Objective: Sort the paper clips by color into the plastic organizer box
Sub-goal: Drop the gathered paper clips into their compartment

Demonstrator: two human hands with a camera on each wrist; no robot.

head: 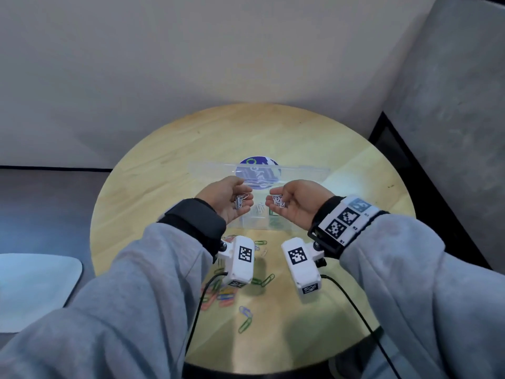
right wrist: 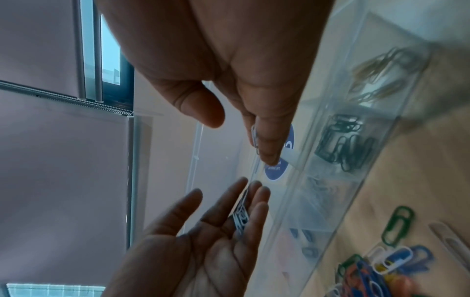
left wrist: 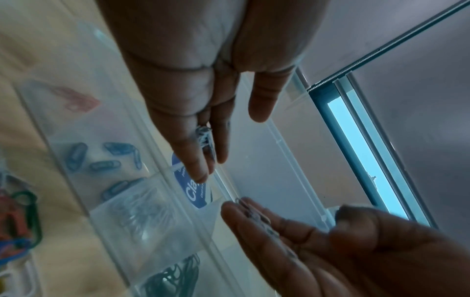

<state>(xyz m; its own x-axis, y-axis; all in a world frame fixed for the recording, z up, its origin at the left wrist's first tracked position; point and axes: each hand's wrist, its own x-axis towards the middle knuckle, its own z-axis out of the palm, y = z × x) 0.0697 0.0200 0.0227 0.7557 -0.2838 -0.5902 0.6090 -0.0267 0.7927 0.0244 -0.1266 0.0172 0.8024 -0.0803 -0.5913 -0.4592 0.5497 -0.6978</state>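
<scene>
Both hands hover palm-up above the box [head: 284,224], side by side and apart: the left hand [head: 229,199] cups a small heap of white clips [head: 240,200] on loosely curled fingers, and the right hand [head: 293,202] cradles a second white heap [head: 278,201] the same way, thumbs lifted clear, so neither heap is pinched, only carried. Below the hands the box sits with its clear lid [head: 259,170] standing open on its far side; the left wrist view shows compartments already holding blue clips [left wrist: 101,158], pale clips [left wrist: 142,209] and green clips [left wrist: 175,275]. Nearer the person than the box, a loose mixed pile [head: 222,292] and stray green clips [head: 263,280] lie on the table [head: 153,203]. These clips look light, springy wire with a slick coating; they likely snag on one another and slide off a tilted palm in a clump. Tipping each heap gently over the pale compartment should work better than pinching, keeping the fingers low so nothing bounces across a divider. Singles on the table are probably best taken by thumb and forefinger across the flat loops. Thin box walls suggest it would shift if bumped.
</scene>
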